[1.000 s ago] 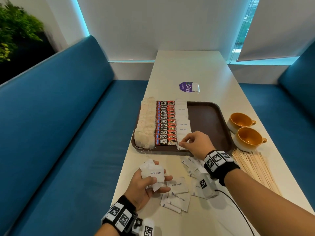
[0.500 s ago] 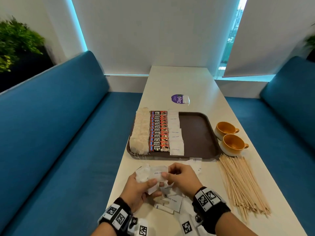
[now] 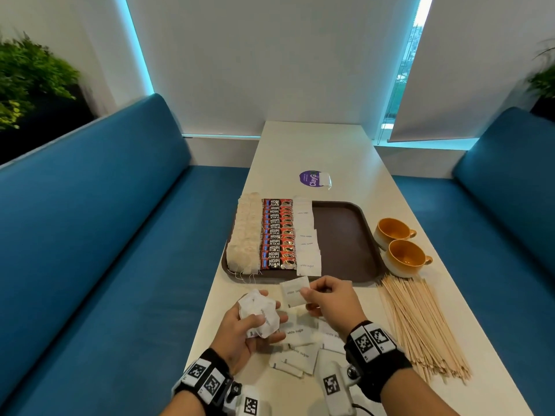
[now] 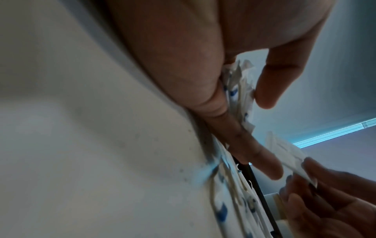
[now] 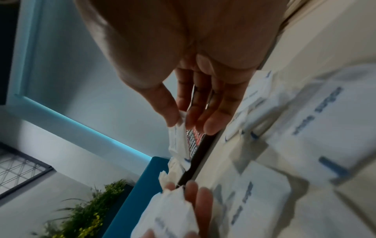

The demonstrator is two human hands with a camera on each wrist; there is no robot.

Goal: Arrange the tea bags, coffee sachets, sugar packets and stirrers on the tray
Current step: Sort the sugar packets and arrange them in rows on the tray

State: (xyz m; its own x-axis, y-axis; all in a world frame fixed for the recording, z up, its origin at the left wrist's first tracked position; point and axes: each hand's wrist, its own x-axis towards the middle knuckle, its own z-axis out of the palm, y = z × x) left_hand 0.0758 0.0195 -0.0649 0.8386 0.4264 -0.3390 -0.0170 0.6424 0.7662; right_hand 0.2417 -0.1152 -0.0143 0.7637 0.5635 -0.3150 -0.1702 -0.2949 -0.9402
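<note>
— Right hand [image 3: 332,301], what was it doing at that moment?
— It pinched one white sugar packet [image 3: 295,292] by the edge, between thumb and fingers, in the air just before the near rim of the tray [image 3: 342,235]. The right wrist view showed the same pinch [image 5: 179,127].

— And the left hand [image 3: 246,328]?
— Its fingers were curled around a bunch of sugar packets [image 3: 258,316], held up near the tray's near left corner. In the left wrist view the bunch [image 4: 240,93] sat between thumb and fingers.

— What was already on the tray?
— Three rows at its left half: tea bags [image 3: 244,235] at the left rim, coffee sachets [image 3: 277,234] beside them, then a row of sugar packets [image 3: 307,238]. The right half of the tray was bare brown.

— Where were the other things?
— More loose sugar packets [image 3: 300,346] lay on the surface [image 3: 315,145] before the tray, under and between the hands. The stirrers [image 3: 417,322] were in a heap on the surface to the right of the tray's near corner. Two yellow cups [image 3: 399,244] stood just beside the tray's right rim. A purple sticker [image 3: 309,178] was behind the tray.
</note>
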